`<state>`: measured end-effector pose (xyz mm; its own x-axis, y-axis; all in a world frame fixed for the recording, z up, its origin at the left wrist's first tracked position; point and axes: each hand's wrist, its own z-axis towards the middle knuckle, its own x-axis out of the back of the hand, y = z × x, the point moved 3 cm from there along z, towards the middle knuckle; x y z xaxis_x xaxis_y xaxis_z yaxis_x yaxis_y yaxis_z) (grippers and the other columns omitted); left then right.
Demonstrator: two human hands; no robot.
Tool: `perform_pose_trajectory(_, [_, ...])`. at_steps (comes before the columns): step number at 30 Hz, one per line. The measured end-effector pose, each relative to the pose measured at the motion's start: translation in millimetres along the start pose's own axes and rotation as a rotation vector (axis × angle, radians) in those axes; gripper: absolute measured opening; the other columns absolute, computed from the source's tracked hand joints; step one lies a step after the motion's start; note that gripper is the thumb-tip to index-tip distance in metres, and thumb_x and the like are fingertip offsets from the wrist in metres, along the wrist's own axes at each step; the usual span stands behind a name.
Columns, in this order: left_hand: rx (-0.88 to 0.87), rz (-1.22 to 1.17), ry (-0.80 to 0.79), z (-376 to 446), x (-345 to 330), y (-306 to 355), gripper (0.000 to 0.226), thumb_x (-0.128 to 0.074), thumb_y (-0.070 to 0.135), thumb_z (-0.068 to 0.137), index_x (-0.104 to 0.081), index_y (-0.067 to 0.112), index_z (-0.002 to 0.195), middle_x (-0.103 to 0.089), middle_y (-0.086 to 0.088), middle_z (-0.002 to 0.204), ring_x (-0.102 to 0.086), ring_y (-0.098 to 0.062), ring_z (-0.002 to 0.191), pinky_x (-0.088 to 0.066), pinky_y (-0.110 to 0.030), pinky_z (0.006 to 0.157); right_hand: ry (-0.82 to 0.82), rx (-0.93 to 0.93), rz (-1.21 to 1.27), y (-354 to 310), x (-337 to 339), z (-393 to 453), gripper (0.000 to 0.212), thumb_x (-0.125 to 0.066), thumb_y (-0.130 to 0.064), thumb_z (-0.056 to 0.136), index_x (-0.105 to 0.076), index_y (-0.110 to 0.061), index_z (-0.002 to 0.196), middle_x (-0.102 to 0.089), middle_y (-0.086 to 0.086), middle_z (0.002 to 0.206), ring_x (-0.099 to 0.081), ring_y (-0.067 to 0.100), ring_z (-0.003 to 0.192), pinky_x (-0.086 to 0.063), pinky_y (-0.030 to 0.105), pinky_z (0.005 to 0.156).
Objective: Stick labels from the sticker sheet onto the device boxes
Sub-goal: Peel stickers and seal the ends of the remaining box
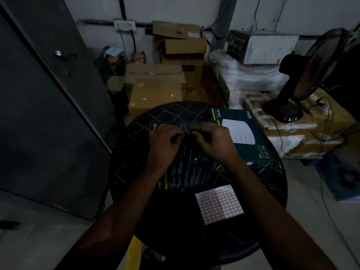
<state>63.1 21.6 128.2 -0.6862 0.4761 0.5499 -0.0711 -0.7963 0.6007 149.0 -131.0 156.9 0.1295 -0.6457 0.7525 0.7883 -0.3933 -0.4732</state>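
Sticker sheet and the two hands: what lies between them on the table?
In the head view, the dark device box under both hands lies between the sticker sheet and them.

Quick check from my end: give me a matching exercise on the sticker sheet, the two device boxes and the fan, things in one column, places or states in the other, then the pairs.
Things:
1. sticker sheet
2. near device box
3. far device box
4. fan

Places or states:
A. off the table, on cartons to the right
B. printed back up, under both hands
C. front up, round white device pictured
D. flat on the table edge nearest the person

Pairs: 1-D, 2-B, 3-C, 4-A
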Motion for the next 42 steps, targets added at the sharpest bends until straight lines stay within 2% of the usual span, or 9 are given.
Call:
perform_pose_trajectory(4, [-0.009, 0.031, 0.001, -3, -3, -1, 0.006, -0.077, 0.016, 0.08, -0.074, 0.019, 0.085, -0.072, 0.008, 0.087, -0.059, -0.009, 0.085, -0.045, -0.03, 0.081, 0.036, -0.012, -0.102, -2, -4, 2, 0.012, -0.064, -0.021, 0.094, -0.072, -0.012, 0.098, -0.071, 0.007, 0.091, -0.067, 0.023, 0.084, -0.052, 0.033, 0.073])
perform_pose_trajectory(8, [0.007, 0.028, 0.0, -7, -3, 0, 0.008, -0.077, 0.015, 0.079, -0.073, 0.02, 0.082, -0.07, 0.009, 0.086, -0.057, -0.008, 0.085, -0.033, -0.017, 0.083, 0.04, 0.056, -0.298, -8, -11, 5, 0.011, -0.067, -0.018, 0.091, -0.065, -0.008, 0.087, -0.062, 0.01, 0.081, -0.061, 0.029, 0.069, -0.046, 0.033, 0.056])
perform_pose_trajectory(12, [0.029, 0.009, -0.005, -10, -7, -4, 0.007, -0.076, 0.017, 0.08, -0.071, 0.021, 0.084, -0.068, 0.009, 0.087, -0.058, -0.012, 0.088, -0.042, -0.039, 0.084, -0.056, 0.126, -0.366, -11, -11, 11, 0.013, -0.063, -0.018, 0.091, -0.065, -0.006, 0.087, -0.059, 0.012, 0.079, -0.06, 0.034, 0.062, -0.048, 0.037, 0.049])
perform_pose_trajectory(17, [-0.025, -0.007, 0.02, -9, -7, -7, 0.005, -0.074, 0.018, 0.084, -0.072, 0.014, 0.084, -0.069, 0.002, 0.085, -0.053, -0.009, 0.084, -0.044, -0.035, 0.075, -0.284, 0.173, -0.4, -13, -4, 29, 0.007, -0.067, -0.01, 0.083, -0.071, -0.006, 0.087, -0.062, 0.015, 0.081, -0.063, 0.036, 0.068, -0.05, 0.039, 0.057])
perform_pose_trajectory(22, [-0.05, -0.021, 0.036, -8, -6, -6, 0.008, -0.073, 0.019, 0.087, -0.072, 0.012, 0.087, -0.069, 0.0, 0.086, -0.053, -0.012, 0.085, -0.036, -0.024, 0.076, -0.353, 0.192, -0.356, -10, -2, 39, 0.012, -0.065, -0.006, 0.085, -0.075, -0.004, 0.09, -0.069, 0.018, 0.088, -0.065, 0.036, 0.077, -0.051, 0.039, 0.066])
perform_pose_trajectory(27, [-0.018, -0.031, 0.004, -9, -10, -11, 0.005, -0.072, 0.023, 0.089, -0.073, 0.018, 0.089, -0.069, 0.005, 0.09, -0.06, -0.018, 0.088, -0.044, -0.038, 0.079, -0.342, 0.221, -0.314, -7, 0, 39, 0.01, -0.067, -0.005, 0.084, -0.075, -0.005, 0.09, -0.071, 0.016, 0.089, -0.067, 0.035, 0.077, -0.053, 0.038, 0.066])
perform_pose_trajectory(32, [-0.038, -0.032, 0.03, -5, -5, -5, 0.005, -0.076, 0.019, 0.085, -0.078, 0.014, 0.086, -0.073, 0.001, 0.086, -0.06, -0.011, 0.084, -0.043, -0.022, 0.078, -0.345, 0.226, -0.278, -3, -1, 41, 0.01, -0.067, -0.003, 0.081, -0.075, -0.007, 0.085, -0.071, 0.013, 0.086, -0.067, 0.034, 0.075, -0.051, 0.035, 0.065])
perform_pose_trajectory(36, [-0.013, -0.02, 0.027, -5, -4, -3, 0.007, -0.079, 0.012, 0.08, -0.078, 0.011, 0.088, -0.074, -0.002, 0.089, -0.058, -0.008, 0.086, -0.03, -0.002, 0.085, -0.324, 0.237, -0.281, -3, -1, 39, 0.007, -0.069, -0.003, 0.082, -0.072, -0.009, 0.082, -0.069, 0.011, 0.083, -0.066, 0.031, 0.073, -0.04, 0.026, 0.064])
perform_pose_trajectory(42, [0.018, -0.031, 0.0, 1, -4, -2, 0.008, -0.078, 0.011, 0.078, -0.078, 0.014, 0.086, -0.073, 0.001, 0.086, -0.06, -0.011, 0.083, -0.038, -0.01, 0.078, -0.197, 0.18, -0.256, -2, -3, 34, 0.004, -0.069, -0.009, 0.085, -0.072, -0.009, 0.083, -0.069, 0.011, 0.08, -0.065, 0.029, 0.071, -0.049, 0.032, 0.064])
